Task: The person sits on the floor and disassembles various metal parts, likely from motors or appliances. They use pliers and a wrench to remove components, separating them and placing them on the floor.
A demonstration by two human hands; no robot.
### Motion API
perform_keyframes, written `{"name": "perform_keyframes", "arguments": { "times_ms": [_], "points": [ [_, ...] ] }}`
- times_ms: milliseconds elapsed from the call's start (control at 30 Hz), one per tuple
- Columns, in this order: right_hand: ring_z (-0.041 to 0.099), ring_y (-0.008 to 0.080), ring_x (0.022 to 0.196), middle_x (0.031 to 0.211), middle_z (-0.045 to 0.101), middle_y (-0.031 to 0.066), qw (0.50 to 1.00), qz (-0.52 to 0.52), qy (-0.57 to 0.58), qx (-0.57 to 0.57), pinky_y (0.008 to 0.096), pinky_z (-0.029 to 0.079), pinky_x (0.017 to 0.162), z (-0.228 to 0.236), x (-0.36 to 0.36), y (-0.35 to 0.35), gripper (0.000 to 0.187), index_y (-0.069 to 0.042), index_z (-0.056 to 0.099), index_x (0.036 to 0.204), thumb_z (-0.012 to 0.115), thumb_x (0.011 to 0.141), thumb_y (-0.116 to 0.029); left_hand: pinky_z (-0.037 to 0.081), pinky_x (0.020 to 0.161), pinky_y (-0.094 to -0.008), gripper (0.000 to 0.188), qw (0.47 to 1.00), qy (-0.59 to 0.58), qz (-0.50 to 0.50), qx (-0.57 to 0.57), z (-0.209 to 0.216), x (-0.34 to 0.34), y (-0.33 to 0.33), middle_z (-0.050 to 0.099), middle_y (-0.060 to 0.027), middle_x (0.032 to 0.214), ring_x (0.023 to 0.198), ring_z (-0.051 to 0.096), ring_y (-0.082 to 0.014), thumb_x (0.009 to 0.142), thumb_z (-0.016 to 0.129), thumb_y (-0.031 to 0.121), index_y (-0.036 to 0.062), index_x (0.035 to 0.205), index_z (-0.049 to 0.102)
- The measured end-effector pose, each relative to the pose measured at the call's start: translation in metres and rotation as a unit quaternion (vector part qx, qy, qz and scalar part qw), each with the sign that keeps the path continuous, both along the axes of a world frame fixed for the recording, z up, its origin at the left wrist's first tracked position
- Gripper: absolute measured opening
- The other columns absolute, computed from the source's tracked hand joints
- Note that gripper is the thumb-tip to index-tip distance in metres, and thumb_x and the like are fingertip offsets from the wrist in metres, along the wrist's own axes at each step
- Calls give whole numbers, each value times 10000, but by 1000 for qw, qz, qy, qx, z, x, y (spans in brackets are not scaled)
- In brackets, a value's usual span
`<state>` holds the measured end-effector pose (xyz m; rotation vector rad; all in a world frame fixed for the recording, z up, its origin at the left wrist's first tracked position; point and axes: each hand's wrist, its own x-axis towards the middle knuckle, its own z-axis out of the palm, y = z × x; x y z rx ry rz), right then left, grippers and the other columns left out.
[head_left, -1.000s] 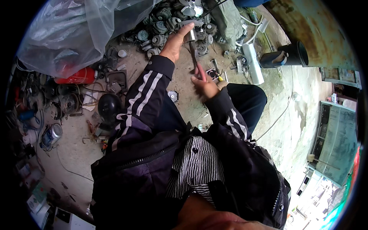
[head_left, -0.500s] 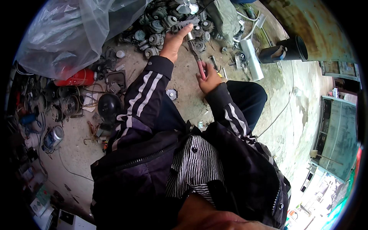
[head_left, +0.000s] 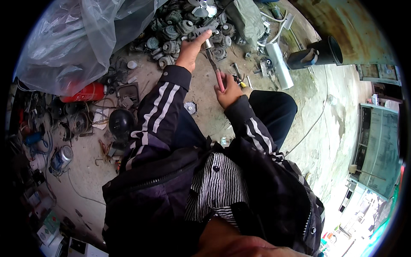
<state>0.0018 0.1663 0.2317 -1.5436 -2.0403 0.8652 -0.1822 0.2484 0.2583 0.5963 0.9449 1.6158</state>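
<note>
Two hands: left fingers hold a small metal cylinder, right fingers grip red-handled pliers

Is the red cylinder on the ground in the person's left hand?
No, the red cylinder lies on the ground beside the clear plastic sheet, well apart from the left hand, which reaches toward the heap of grey metal parts.

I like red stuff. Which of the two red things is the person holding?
The slim red-handled tool, gripped by the right hand. The other, the red cylinder, lies far left on the ground, untouched.
</note>
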Motion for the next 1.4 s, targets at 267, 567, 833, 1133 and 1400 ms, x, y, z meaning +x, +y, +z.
{"name": "perform_keyframes", "arguments": {
  "times_ms": [267,567,833,1133,1400],
  "points": [
    [523,201,789,1095,554,69,782,-6,434,-448,375,450,672,11,10,-1,625,-234,297,1410,618,876,-175,290,985,-411,798,988,8,-135,-78,-9,-9,11,561,-29,1183,1083,493,-140,703,701,620,66,1239,498],
    [426,210,727,1055,496,119,396,-33,672,-625,389,365,649,33,35,8,554,-253,370,1341,628,862,-153,3,1104,-592,1334,928,-38,-248,-274,-18,-4,15,411,-253,1366,1325,340,-363,573,536,898,-64,1432,194],
    [375,143,716,903,432,59,447,72,648,-613,290,328,648,59,16,-1,525,-30,448,1253,663,818,-229,417,974,-517,722,898,-293,-265,-192,-17,14,23,540,-129,1237,1144,532,-367,743,631,689,114,1179,588],
    [427,213,730,1062,480,64,543,19,590,-597,376,381,621,41,13,-1,569,-244,370,1346,610,854,-92,192,1123,-520,795,888,-330,-256,-192,-9,7,20,463,-135,1344,1185,528,-377,733,717,595,83,1291,476],
    [452,202,756,1248,474,61,576,0,564,-592,382,435,635,36,10,-2,724,-393,239,1418,575,873,-55,108,1148,-525,878,917,-279,-217,-187,-8,11,18,400,-120,1388,1171,544,-383,740,718,583,59,1356,377]
  ]
}}
